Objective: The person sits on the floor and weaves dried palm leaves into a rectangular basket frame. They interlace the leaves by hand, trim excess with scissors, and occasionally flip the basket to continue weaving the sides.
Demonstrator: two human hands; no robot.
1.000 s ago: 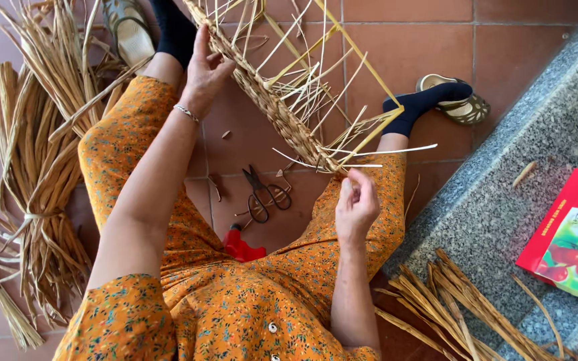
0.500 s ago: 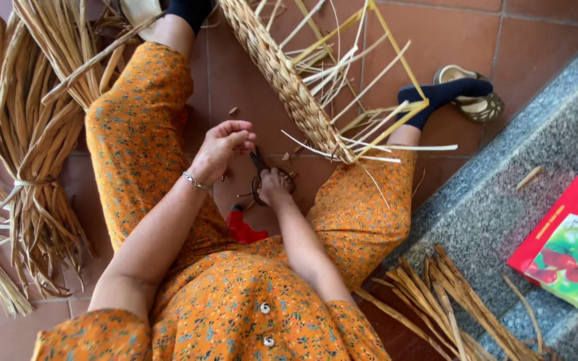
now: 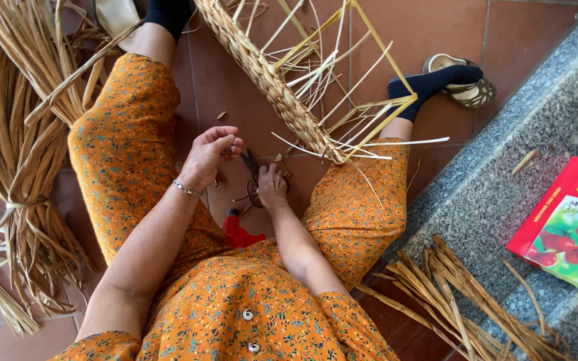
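The right hand [image 3: 272, 187] reaches down, fingers grasping the dark scissors [image 3: 252, 175] on the tiled floor [image 3: 235, 100]. The left hand [image 3: 210, 155] hovers beside it, fingers loosely curled (holding nothing visible), below the half-woven straw basket [image 3: 275, 93].

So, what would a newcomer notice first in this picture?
Probably the half-woven straw basket on its yellow frame, lying between the person's legs at the top. Below it, the right hand rests on dark scissors on the red tile floor, the left hand just beside. Dried straw bundles fill the picture's left edge.
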